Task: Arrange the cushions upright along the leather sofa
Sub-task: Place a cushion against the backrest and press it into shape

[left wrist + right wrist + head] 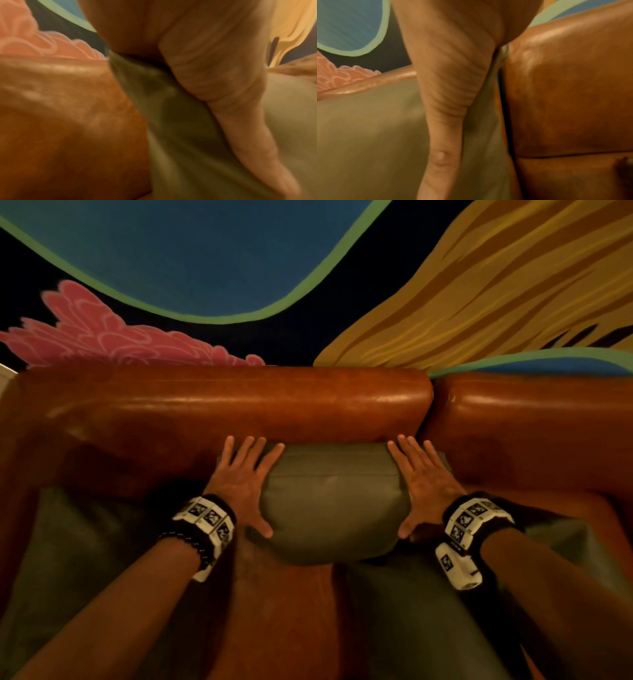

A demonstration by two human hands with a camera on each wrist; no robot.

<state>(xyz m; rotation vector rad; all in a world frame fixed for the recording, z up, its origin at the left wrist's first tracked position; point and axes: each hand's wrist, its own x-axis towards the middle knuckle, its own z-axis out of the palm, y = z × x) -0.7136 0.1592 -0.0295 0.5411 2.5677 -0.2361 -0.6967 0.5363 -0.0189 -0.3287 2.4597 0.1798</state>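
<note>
An olive-green leather cushion (334, 501) stands upright against the backrest of the brown leather sofa (239, 402). My left hand (245, 481) lies flat on its left side with straight fingers. My right hand (423, 477) presses flat on its right side, fingers straight too. In the left wrist view the palm of my left hand (214, 70) rests on the green cushion (171, 121). In the right wrist view my right hand (453, 81) lies between the cushion (368, 128) and the sofa back (565, 101).
Another green cushion (75, 559) lies at the left on the seat, and one more (418, 621) lies in front, partly under my right arm. A second backrest section (534, 412) continues to the right. A painted wall (205, 261) rises behind the sofa.
</note>
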